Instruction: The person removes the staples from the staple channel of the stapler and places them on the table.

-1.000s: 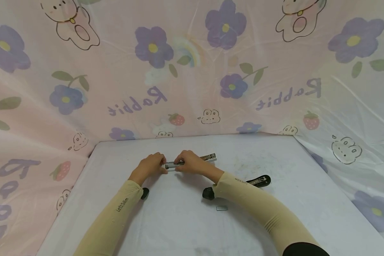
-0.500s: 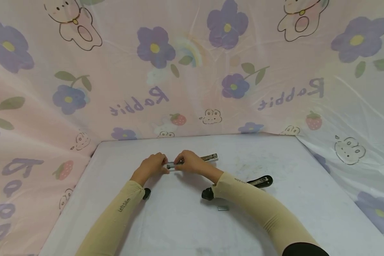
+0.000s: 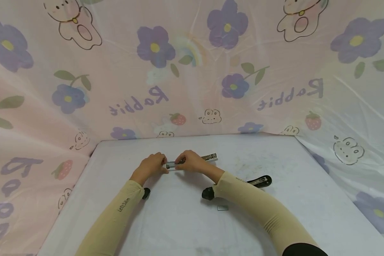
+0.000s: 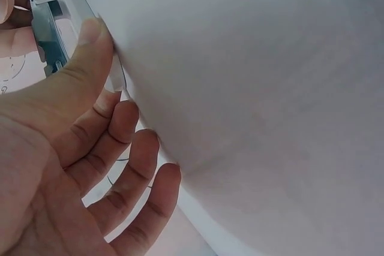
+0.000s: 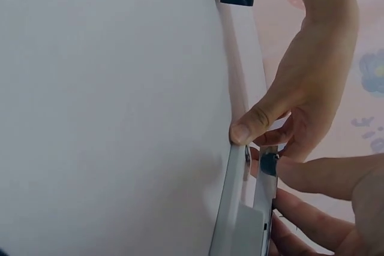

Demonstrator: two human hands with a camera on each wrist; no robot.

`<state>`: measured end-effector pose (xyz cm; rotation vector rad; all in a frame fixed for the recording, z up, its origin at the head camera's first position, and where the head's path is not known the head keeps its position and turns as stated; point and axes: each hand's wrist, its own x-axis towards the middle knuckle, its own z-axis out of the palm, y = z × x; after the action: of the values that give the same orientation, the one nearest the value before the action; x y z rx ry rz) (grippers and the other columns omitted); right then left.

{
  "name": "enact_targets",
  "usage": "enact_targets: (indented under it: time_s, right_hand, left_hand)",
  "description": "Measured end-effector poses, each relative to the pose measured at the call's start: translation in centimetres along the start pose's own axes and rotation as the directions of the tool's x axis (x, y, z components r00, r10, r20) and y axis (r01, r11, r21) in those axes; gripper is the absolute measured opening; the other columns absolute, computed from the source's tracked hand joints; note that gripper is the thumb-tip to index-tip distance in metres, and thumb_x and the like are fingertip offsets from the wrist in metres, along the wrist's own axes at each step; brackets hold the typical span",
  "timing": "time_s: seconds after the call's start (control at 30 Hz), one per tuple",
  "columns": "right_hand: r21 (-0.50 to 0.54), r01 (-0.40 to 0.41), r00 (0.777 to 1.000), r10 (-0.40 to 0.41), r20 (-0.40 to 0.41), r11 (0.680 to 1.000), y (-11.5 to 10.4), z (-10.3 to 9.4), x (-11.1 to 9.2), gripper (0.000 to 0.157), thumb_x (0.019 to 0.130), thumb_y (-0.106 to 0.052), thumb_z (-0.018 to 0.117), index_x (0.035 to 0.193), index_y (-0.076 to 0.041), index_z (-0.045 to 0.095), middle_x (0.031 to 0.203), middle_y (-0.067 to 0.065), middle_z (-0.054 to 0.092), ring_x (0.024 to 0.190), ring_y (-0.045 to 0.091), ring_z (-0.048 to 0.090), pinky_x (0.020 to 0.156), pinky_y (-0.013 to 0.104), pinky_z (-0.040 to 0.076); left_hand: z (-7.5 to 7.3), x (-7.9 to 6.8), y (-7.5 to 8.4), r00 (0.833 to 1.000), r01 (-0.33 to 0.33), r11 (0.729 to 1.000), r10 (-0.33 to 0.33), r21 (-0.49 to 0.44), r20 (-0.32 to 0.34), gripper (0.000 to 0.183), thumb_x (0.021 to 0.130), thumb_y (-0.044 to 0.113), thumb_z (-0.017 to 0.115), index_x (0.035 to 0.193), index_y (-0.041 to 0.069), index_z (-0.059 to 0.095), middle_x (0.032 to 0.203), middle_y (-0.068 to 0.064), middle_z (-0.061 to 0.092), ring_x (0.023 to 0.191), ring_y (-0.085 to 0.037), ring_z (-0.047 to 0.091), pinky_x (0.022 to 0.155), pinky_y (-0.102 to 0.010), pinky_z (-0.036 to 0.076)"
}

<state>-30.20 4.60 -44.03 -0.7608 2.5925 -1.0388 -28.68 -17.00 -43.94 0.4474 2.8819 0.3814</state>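
A long stapler (image 3: 209, 157) with a metal rail and a pale base lies near the far side of the table, partly covered by both hands. My left hand (image 4: 72, 130) pinches the end of its pale base (image 5: 228, 199) between thumb and forefinger, the other fingers loosely bent. Close beside it, my right hand (image 3: 191, 162) pinches the metal rail (image 4: 47, 28) with thumb and fingers. In the right wrist view, the rail stands a little apart from the base. What lies under the right fingers is hidden.
A black elongated piece (image 3: 261, 181) with metal inside lies by the right forearm, which hides part of it. A small grey strip, apparently staples (image 3: 222, 208), rests nearer on the white table (image 3: 179, 227). Printed cloth (image 3: 192, 81) hangs behind and at the sides.
Both hands keep their hold on the stapler in nearly the same place. The right fingers shift very slightly to the right along it; the view itself moves a little.
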Motion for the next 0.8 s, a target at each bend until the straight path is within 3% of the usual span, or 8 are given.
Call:
enact_targets:
  time_s: [0.43,0.8]
  right_hand:
    - [0.009,0.005,0.997,-0.004,-0.082,1.000,0.1,0.5,0.6,0.006,0.097,-0.015,0.082,0.101,-0.010,0.082,0.105,0.003,0.076,0.094,0.015,0.067,0.082,0.029,0.053]
    - [-0.057,-0.028,0.994,0.022,-0.106,0.998,-0.8,1.0,1.1,0.011,0.096,-0.022,0.083,0.097,-0.016,0.073,0.096,-0.005,0.072,0.084,0.012,0.064,0.070,0.028,0.047]
  left_hand:
    - [0.0,-0.1,0.0,1.000,0.002,1.000,-0.002,-0.005,-0.010,0.035,0.092,0.028,0.088,0.110,0.008,0.066,0.101,-0.004,0.059,0.092,-0.023,0.055,0.082,-0.043,0.051]
    - [0.0,-0.3,0.0,1.000,-0.004,1.000,0.004,-0.010,-0.008,0.035,0.092,0.028,0.088,0.110,0.008,0.066,0.102,-0.004,0.058,0.092,-0.024,0.055,0.082,-0.043,0.050]
